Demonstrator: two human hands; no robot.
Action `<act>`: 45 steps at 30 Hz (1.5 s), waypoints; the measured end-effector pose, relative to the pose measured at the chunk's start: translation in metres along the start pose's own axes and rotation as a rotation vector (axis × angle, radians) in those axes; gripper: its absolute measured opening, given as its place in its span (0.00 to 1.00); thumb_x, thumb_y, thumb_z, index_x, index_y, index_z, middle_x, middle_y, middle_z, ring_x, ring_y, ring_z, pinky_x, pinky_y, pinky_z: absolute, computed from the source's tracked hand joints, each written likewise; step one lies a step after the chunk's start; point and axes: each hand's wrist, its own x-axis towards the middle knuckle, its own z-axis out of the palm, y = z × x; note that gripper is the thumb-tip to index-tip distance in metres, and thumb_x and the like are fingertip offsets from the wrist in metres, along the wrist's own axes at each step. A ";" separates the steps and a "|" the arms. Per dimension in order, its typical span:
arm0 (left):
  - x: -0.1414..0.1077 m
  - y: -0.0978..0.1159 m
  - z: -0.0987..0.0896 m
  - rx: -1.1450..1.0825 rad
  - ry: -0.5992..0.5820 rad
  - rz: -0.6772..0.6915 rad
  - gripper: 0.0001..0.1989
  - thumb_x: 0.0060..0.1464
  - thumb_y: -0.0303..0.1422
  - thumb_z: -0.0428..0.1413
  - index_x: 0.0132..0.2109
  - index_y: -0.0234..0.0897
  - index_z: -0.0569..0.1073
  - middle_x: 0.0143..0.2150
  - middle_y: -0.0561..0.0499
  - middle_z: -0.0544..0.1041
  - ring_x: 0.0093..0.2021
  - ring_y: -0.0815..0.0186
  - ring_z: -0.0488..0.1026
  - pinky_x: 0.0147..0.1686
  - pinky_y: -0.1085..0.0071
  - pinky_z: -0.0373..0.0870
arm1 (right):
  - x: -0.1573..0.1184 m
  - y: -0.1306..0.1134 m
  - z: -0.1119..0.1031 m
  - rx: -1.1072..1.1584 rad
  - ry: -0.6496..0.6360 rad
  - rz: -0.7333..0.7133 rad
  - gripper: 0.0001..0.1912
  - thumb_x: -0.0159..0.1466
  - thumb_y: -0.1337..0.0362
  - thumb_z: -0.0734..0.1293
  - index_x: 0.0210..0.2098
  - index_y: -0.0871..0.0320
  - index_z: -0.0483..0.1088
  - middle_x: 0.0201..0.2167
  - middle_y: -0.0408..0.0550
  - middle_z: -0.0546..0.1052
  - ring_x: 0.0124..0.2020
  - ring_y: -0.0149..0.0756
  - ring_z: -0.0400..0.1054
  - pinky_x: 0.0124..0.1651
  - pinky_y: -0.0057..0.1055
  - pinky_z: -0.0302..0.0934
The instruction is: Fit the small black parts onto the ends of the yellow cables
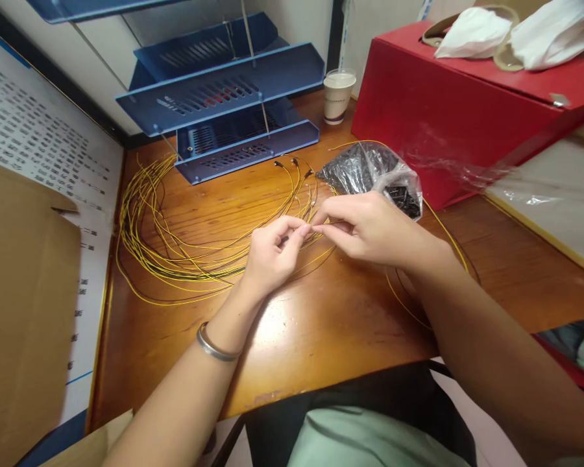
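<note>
My left hand [275, 251] and my right hand [370, 224] meet fingertip to fingertip above the middle of the table. Both are closed in a pinch on a thin wire; the piece between the fingertips is too small to make out fully. Yellow and black wires [146, 250] lie in a big loose coil on the left, and their ends run up to my hands. Several ends carry small black connectors [294, 162]. Just behind my right hand sits a clear plastic bag [365, 165] of small black parts. Another yellow wire [445, 230] trails off to the right.
Blue tiered trays [224, 91] stand at the back left, with a paper cup [339, 97] beside them. A large red box [448, 110] fills the back right, with tape rolls and white bags on top. Brown cardboard [26, 298] stands at the left edge of the wooden table [311, 344].
</note>
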 end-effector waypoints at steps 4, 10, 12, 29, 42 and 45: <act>0.004 -0.002 -0.001 -0.001 -0.007 0.039 0.10 0.61 0.34 0.58 0.34 0.33 0.79 0.21 0.56 0.72 0.19 0.76 0.58 0.19 0.77 0.51 | 0.000 0.001 -0.001 -0.002 -0.014 0.026 0.06 0.65 0.69 0.63 0.36 0.58 0.73 0.26 0.42 0.74 0.25 0.30 0.61 0.33 0.28 0.51; 0.011 -0.005 -0.003 0.029 -0.048 0.101 0.06 0.59 0.30 0.60 0.36 0.32 0.82 0.21 0.56 0.74 0.19 0.77 0.58 0.21 0.78 0.54 | 0.000 0.005 -0.002 -0.025 -0.021 0.054 0.05 0.65 0.69 0.63 0.36 0.58 0.72 0.27 0.42 0.74 0.26 0.31 0.64 0.33 0.28 0.51; 0.013 -0.008 -0.005 0.043 -0.056 0.120 0.06 0.58 0.29 0.61 0.35 0.33 0.82 0.20 0.57 0.73 0.19 0.77 0.57 0.21 0.78 0.54 | 0.000 0.005 -0.002 -0.038 -0.043 0.074 0.05 0.64 0.69 0.64 0.35 0.58 0.72 0.26 0.42 0.74 0.26 0.31 0.63 0.32 0.28 0.51; 0.001 -0.009 -0.020 0.222 -0.232 0.214 0.09 0.64 0.29 0.56 0.40 0.33 0.82 0.31 0.51 0.83 0.25 0.73 0.74 0.29 0.78 0.66 | 0.002 -0.003 0.003 0.025 -0.183 0.097 0.08 0.70 0.65 0.62 0.35 0.57 0.70 0.29 0.42 0.75 0.28 0.30 0.66 0.34 0.29 0.49; -0.008 -0.016 -0.027 0.308 -0.127 0.239 0.08 0.59 0.26 0.59 0.38 0.36 0.84 0.29 0.52 0.83 0.23 0.73 0.73 0.28 0.76 0.64 | 0.006 -0.009 0.018 0.004 -0.265 0.074 0.09 0.71 0.65 0.60 0.34 0.56 0.67 0.29 0.43 0.75 0.29 0.33 0.67 0.34 0.32 0.47; -0.008 -0.011 -0.026 0.335 -0.129 0.163 0.07 0.59 0.28 0.59 0.40 0.36 0.83 0.25 0.54 0.80 0.20 0.75 0.66 0.25 0.76 0.60 | 0.007 -0.009 0.021 0.016 -0.252 0.083 0.08 0.71 0.64 0.59 0.37 0.56 0.68 0.32 0.44 0.77 0.32 0.36 0.71 0.35 0.32 0.49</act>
